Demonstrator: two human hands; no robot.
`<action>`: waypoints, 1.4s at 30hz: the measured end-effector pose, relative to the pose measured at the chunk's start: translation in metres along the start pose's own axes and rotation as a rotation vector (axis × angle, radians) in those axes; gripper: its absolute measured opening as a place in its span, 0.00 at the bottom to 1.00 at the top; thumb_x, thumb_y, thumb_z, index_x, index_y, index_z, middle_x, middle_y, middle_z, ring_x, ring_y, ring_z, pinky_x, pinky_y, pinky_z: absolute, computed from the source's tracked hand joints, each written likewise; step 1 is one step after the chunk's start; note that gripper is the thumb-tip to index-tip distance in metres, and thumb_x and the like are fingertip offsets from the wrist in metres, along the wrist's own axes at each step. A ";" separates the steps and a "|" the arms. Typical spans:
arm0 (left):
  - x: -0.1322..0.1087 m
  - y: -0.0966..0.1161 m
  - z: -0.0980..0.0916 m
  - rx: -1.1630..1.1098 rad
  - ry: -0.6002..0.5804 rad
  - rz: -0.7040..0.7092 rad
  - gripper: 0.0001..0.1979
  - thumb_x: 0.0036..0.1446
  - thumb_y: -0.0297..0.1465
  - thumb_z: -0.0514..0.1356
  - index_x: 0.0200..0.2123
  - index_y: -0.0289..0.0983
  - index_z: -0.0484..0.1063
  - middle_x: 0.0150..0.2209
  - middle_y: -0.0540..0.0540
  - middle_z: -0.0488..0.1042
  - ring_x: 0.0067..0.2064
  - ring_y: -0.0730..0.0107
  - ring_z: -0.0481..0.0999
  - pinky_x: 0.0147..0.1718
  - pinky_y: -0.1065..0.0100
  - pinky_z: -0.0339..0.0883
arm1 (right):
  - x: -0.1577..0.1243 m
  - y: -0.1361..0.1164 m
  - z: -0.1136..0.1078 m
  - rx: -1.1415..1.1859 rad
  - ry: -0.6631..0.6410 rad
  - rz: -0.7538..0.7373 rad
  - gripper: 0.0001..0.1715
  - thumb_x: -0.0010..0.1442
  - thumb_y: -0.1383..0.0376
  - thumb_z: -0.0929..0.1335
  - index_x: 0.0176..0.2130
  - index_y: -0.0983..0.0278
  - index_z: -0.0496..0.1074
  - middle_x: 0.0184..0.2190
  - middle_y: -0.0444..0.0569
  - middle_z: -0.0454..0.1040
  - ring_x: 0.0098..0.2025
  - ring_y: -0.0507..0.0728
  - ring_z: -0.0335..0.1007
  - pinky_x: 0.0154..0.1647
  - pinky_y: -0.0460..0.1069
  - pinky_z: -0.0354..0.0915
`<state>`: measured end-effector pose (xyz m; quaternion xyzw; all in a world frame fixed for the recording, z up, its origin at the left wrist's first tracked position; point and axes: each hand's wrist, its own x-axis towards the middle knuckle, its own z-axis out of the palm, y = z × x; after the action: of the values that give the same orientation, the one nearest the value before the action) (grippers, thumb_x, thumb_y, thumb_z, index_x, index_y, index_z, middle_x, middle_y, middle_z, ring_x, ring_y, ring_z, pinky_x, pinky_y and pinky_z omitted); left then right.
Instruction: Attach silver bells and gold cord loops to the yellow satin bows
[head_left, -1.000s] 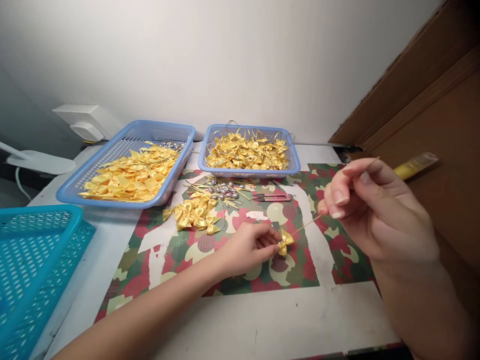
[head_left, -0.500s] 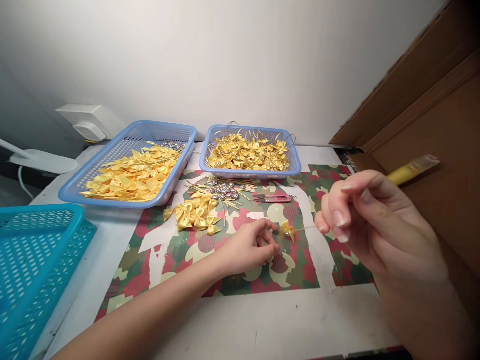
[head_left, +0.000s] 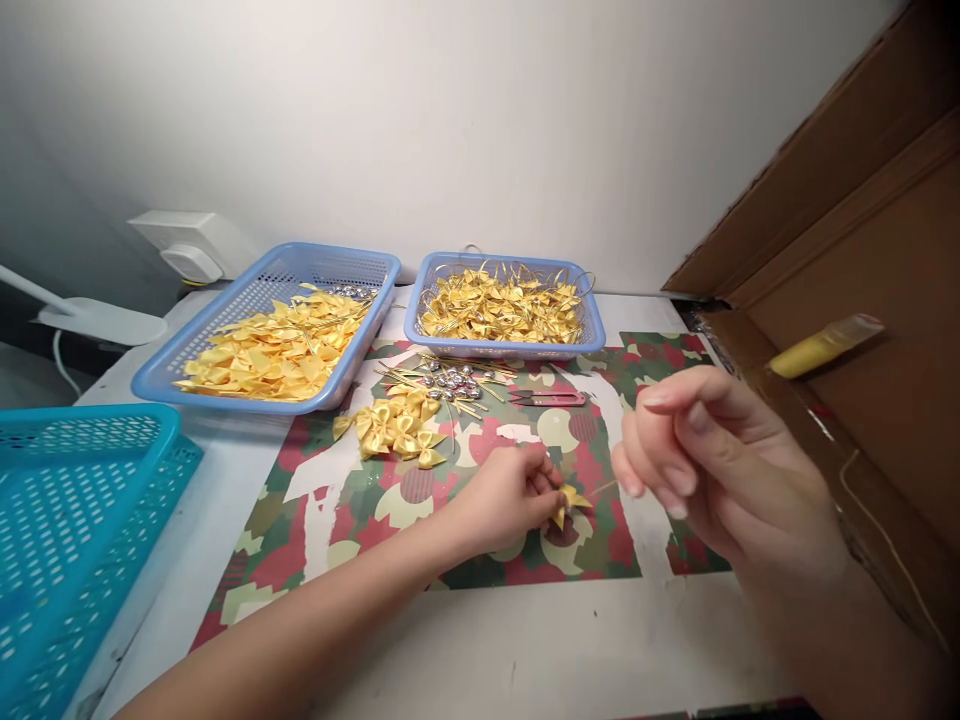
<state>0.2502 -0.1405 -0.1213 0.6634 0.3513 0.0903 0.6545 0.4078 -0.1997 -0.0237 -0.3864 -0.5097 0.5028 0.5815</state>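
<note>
A yellow bow [head_left: 576, 499] sits on the near side of the pink snips [head_left: 547, 398], over the patterned sheet [head_left: 480, 560] on which the snips lie. The person's left hand [head_left: 521, 495], also on the snips' near side, has its thumb and fingers closed on the bow's left edge. A thin gold cord [head_left: 602, 488] runs from the bow to the right hand [head_left: 720, 460], which is raised to the right of the snips and nearer the person; its fingers are curled in around the cord, whose end is hidden there. Silver beads [head_left: 454, 380] and gold ties [head_left: 472, 408] lie just left of the snips, and a pile of bows [head_left: 401, 428] lies farther left and slightly nearer. Behind the snips stands a small blue basket [head_left: 510, 349] of yellow bows and cords; behind and well to their left, a larger blue basket [head_left: 225, 404] holds yellow pieces. Well right of the snips is a yellow tube [head_left: 817, 350].
</note>
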 end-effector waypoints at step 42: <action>0.002 -0.013 -0.031 -0.502 0.484 -0.002 0.17 0.42 0.36 0.72 0.28 0.34 0.69 0.26 0.49 0.76 0.29 0.72 0.76 0.25 0.73 0.71 | 0.016 0.114 -0.004 -0.489 0.098 0.066 0.14 0.64 0.63 0.64 0.26 0.62 0.66 0.35 0.49 0.71 0.40 0.57 0.69 0.40 0.51 0.65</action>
<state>0.2288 -0.1159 -0.1301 0.4407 0.4638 0.3281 0.6949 0.3896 -0.1611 -0.1309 -0.5559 -0.5746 0.3637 0.4780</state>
